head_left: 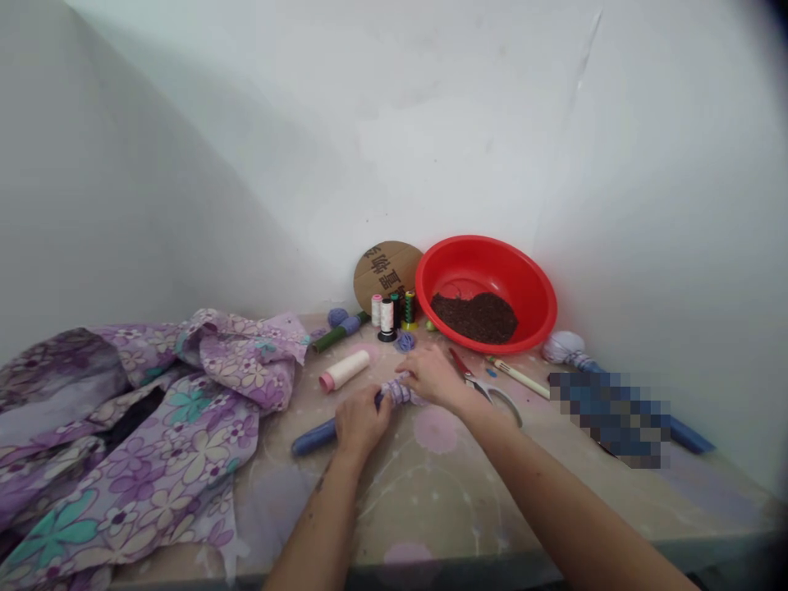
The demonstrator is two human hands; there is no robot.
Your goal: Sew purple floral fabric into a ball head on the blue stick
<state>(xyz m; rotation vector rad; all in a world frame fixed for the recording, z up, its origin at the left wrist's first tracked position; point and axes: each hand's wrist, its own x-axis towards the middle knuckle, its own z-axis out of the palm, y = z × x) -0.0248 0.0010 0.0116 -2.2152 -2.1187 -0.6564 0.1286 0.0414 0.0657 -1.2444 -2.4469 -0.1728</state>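
My left hand [360,423] is closed around a blue-wrapped stick [313,437] that lies on the table and points left. My right hand [434,375] pinches the stick's other end, where a bundle of purple floral cloth [397,392] is gathered into a small head. Both hands rest low on the patterned table top [431,484]. A pair of scissors [486,387] lies just right of my right hand, and a pink-capped white thread spool [345,370] lies on its side just beyond my left hand.
A heap of purple floral fabric [153,427] covers the table's left side. At the back stand several thread spools [391,313], a round wooden disc [385,271] and a red basin [486,291] holding dark grains. A finished cloth-headed blue stick [570,349] and a pen [520,377] lie right.
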